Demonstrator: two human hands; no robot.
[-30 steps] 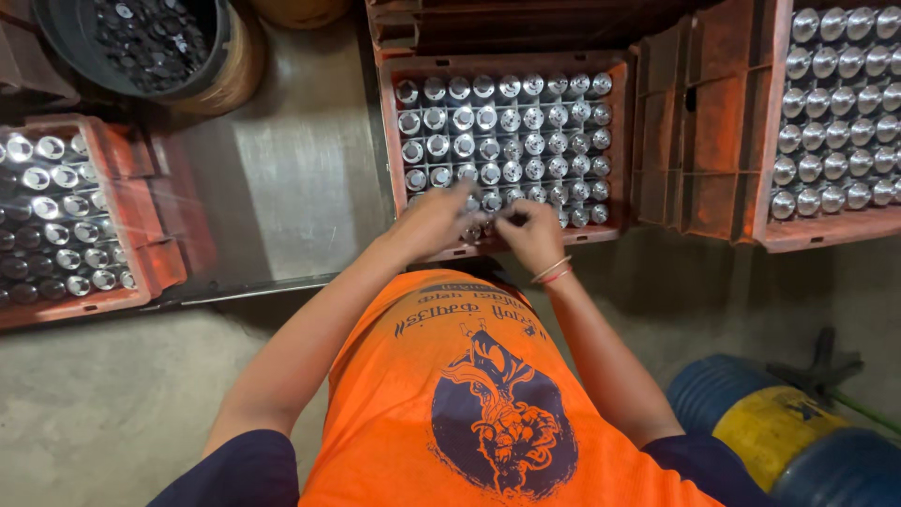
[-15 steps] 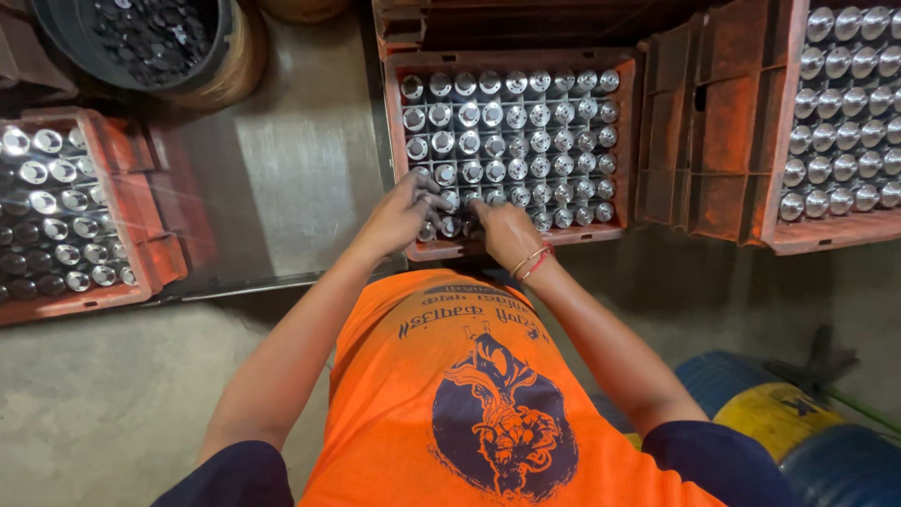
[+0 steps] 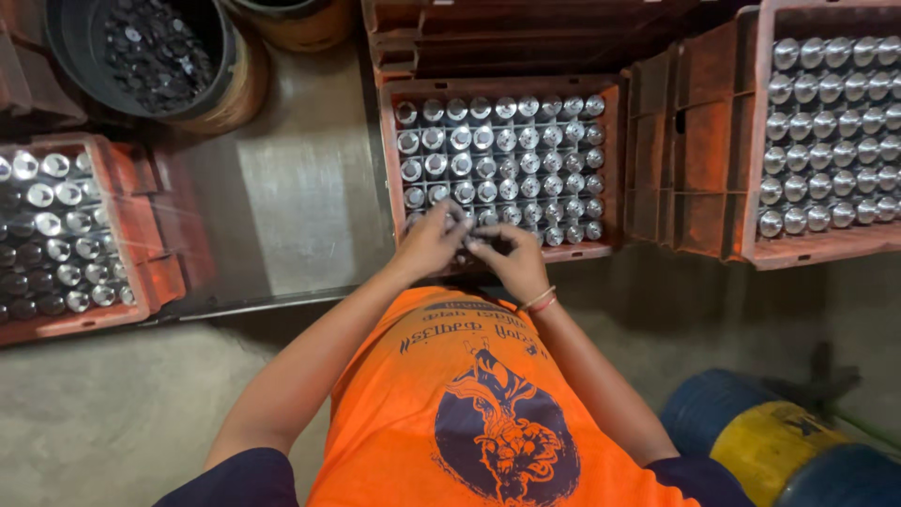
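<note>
Both hands meet at the near edge of the middle orange crate (image 3: pixel 389 141): the left hand (image 3: pixel 434 242) and right hand (image 3: pixel 511 258) curl their fingers over the nearest silver cylinders (image 3: pixel 502 164). Whether either actually grips one is hidden. More filled crates sit far left (image 3: pixel 141 235) and right (image 3: pixel 760 141).

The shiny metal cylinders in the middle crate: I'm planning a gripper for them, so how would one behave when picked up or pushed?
A cylinder looks like polished metal, so probably stiff, heavy for its size and slippery. Standing on end and packed tight in the crate, it likely won't tip there. Laid on its side, the round body would probably roll.
</note>
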